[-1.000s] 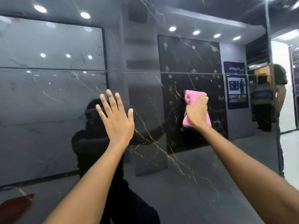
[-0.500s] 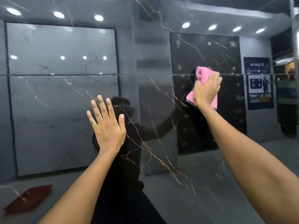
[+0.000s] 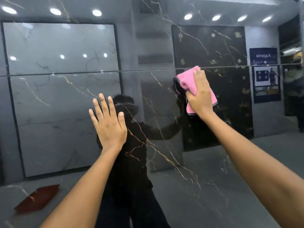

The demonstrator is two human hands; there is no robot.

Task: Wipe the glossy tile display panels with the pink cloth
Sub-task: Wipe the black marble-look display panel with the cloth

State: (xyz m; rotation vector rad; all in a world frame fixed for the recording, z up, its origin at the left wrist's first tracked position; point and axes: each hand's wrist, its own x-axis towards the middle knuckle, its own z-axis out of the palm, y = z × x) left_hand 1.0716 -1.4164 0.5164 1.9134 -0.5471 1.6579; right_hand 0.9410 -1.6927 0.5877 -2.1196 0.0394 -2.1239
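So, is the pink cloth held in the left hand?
No, the right hand grips the pink cloth; the left hand lies flat with straight fingers on the glossy panel.

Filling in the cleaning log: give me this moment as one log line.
step: wiping | right hand: grips pink cloth against glossy tile panel, just below seam | left hand: flat, fingers spread on panel

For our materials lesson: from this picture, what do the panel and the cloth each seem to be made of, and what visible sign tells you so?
Panel: likely polished ceramic or stone-look tile, dark with gold veins; its glossy finish mirrors ceiling lights and the person. A thin seam crosses it.
Cloth: soft pink fabric, perhaps microfibre, matte; it bunches and folds in the right hand, with a grey stitched edge.
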